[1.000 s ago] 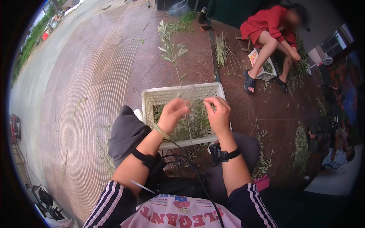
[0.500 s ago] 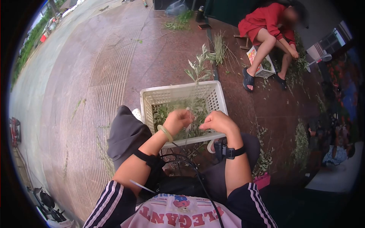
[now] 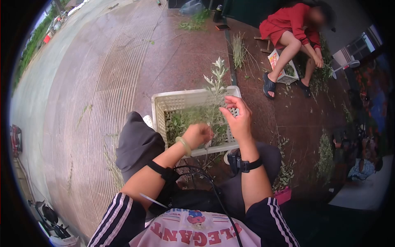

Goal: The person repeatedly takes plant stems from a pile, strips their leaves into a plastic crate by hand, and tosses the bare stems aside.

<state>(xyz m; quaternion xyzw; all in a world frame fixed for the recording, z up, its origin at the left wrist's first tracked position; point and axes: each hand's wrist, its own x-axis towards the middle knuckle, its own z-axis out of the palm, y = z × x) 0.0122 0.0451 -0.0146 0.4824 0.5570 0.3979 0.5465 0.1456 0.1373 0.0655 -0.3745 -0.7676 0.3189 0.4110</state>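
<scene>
The stem (image 3: 217, 88) is over the crate (image 3: 159, 123), its long axis running away from the person and leaning slightly right. Its leafy tip points away, beyond the crate's far rim; the lower part comes back towards the near side, where the left hand (image 3: 198, 135) blurs it, so its end is hard to make out. The left hand's fingers are clenched on the stem low down, inside the outline of the crate. The right hand (image 3: 238, 117) is raised farther along, just right of the stem, its fingers released, with thumb and forefinger apart; whether they brush the leaves, I cannot tell. Loose leaves (image 3: 177, 123) lie in the crate, which sits between the person's knees. A bracelet (image 3: 184, 145) circles the left wrist and a black strap (image 3: 251, 166) the right. On the floor (image 3: 177, 72) past the crate, a bundle of thin stalks (image 3: 238, 51) lies roughly lengthwise away from the person, with a phone (image 3: 222, 27) and an upright bottle (image 3: 218, 13) farther off. At upper right, another person (image 3: 288, 29) in red bends over cut greenery, a small basket (image 3: 288, 74) between their legs.
</scene>
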